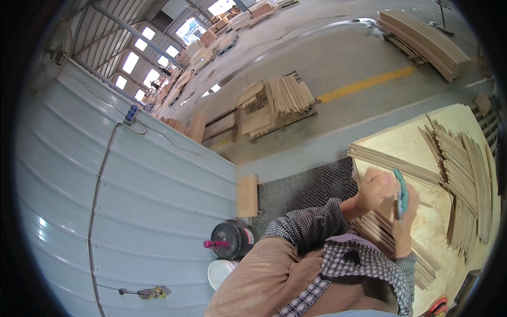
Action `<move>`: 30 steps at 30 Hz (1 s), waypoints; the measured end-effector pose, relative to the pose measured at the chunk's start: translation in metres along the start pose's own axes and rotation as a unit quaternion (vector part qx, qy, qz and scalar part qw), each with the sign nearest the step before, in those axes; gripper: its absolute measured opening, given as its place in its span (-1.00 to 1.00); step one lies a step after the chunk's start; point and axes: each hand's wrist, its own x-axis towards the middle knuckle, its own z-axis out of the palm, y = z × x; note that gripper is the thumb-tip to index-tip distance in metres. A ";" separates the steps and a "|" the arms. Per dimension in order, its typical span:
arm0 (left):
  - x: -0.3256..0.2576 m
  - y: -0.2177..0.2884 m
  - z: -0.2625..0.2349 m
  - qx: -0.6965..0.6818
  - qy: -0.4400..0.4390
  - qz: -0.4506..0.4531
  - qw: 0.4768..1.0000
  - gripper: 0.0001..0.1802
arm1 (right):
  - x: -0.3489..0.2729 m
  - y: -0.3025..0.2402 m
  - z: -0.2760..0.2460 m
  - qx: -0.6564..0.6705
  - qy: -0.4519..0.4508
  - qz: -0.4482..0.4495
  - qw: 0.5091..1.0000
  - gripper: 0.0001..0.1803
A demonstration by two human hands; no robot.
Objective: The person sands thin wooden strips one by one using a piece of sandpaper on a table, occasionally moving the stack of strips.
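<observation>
My left hand (pixel 376 186) is closed in a fist above the near edge of a pale plywood tabletop. What it grips, if anything, I cannot make out. Right beside it, my right hand (pixel 406 210) is wrapped round a thin teal pad (pixel 402 194), which stands on edge along the fingers. Below both hands lie several narrow wooden strips (pixel 375 231), partly hidden by my forearm and apron. More long strips (pixel 398 162) stretch across the board just beyond my hands. A large fanned pile of wooden strips (pixel 467 182) covers the right side of the plywood (pixel 383 138).
A ribbed light-blue wall panel (pixel 163 211) rises on the left. Beside my legs stand a black bucket (pixel 226 236) and a white bucket (pixel 219 270). A black patterned mat (pixel 301 193) lies by the table. Pallets of wood (pixel 285 103) and stacked boards (pixel 422 42) stand beyond.
</observation>
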 end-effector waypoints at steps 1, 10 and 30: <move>0.001 -0.004 0.003 -0.007 -0.003 -0.006 1.000 -0.57 | -0.011 0.037 -0.008 -0.017 0.010 0.025 0.999 -0.57; 0.014 0.003 -0.014 -0.018 -0.015 -0.005 1.000 -0.56 | -0.015 0.071 -0.032 0.046 -0.014 0.177 0.983 -0.62; 0.034 0.019 0.010 0.100 -0.007 -0.089 0.991 -0.66 | -0.067 0.155 -0.053 0.129 -0.080 0.219 0.964 -0.52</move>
